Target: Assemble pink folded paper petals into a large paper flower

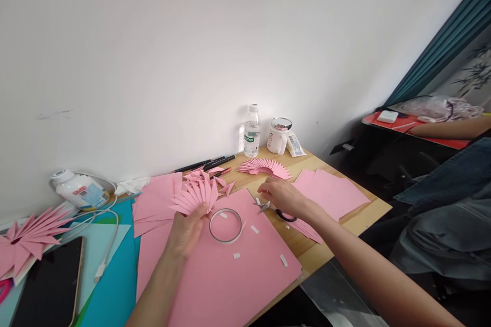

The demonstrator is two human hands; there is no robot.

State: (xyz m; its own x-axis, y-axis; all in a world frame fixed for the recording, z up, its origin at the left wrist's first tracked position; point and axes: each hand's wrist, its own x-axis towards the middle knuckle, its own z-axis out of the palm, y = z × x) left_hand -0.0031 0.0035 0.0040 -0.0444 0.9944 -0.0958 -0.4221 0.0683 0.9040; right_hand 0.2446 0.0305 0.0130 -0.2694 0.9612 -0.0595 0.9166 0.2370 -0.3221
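My left hand [192, 222] pinches a fan of folded pink paper [200, 197] at its base, its points spread upward. Beside it, a thin roll of tape [210, 230] lies on a large pink sheet [218, 286], with a narrow end sticking out at its right. My right hand [283, 195] hovers above the scissors [286, 216], fingers bent and closed together; whatever is between the fingertips cannot be made out. Behind that hand sits a curved row of pleated pink paper [264, 166]. Small white strips [284, 260] are scattered over the pink sheet.
Pink sheets [333, 191] lie at the right. Along the wall stand a water bottle [252, 133] and a lidded mug [276, 138], with pens [207, 163] nearby. A phone [49, 281], white bottle [79, 189] and cable [111, 250] are at left. Another person's arm [452, 130] rests at far right.
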